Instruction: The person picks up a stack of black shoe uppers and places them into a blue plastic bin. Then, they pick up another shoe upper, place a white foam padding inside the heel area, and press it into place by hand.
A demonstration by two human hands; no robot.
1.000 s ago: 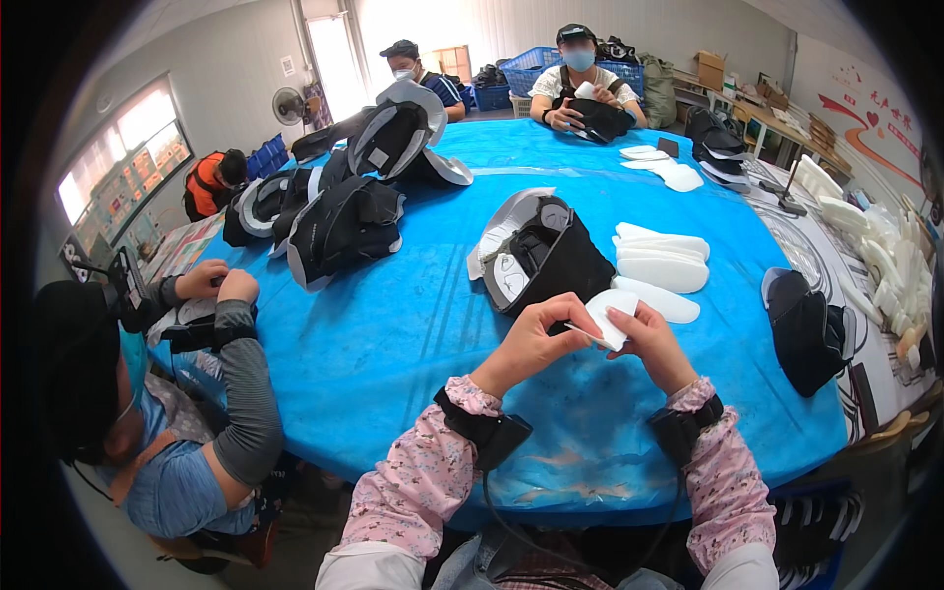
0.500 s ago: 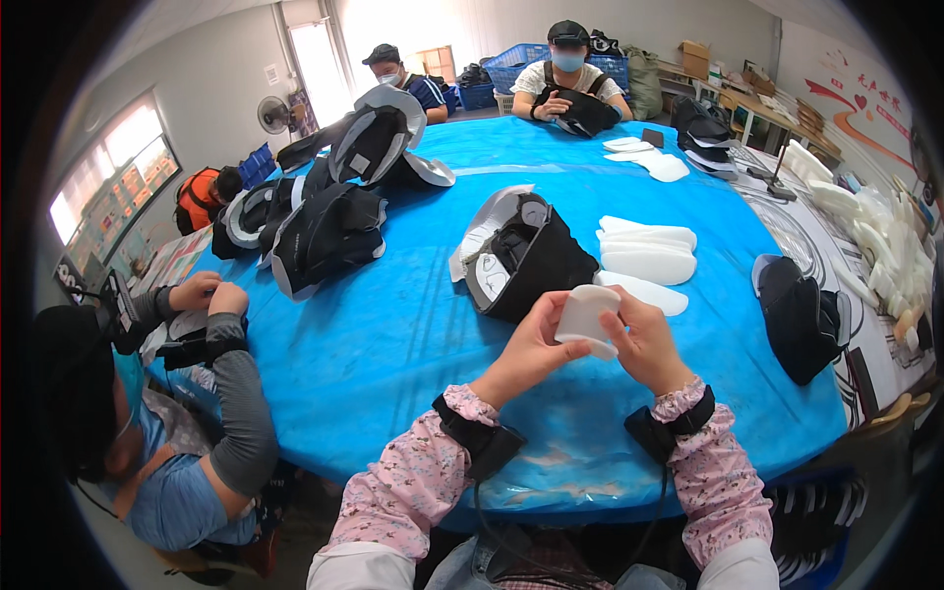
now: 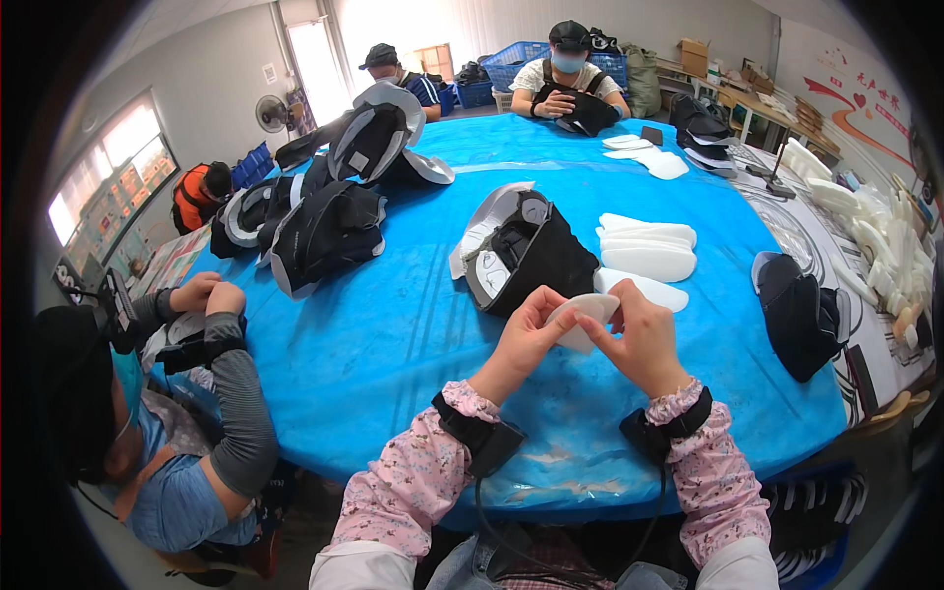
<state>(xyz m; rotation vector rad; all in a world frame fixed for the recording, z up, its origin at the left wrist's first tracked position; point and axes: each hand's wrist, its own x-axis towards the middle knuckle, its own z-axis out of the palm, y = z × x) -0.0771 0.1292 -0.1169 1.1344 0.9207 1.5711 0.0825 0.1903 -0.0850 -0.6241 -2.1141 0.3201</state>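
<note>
At the left edge a seated person's hands (image 3: 208, 295) rested on the blue table (image 3: 393, 324). The left hand (image 3: 526, 339) and the right hand (image 3: 641, 339) pinched a white foam pad (image 3: 582, 313) between closed fingertips, above the table's near edge. Just behind it lay a black pouch (image 3: 536, 258), with stacked white pads (image 3: 649, 251) further right.
</note>
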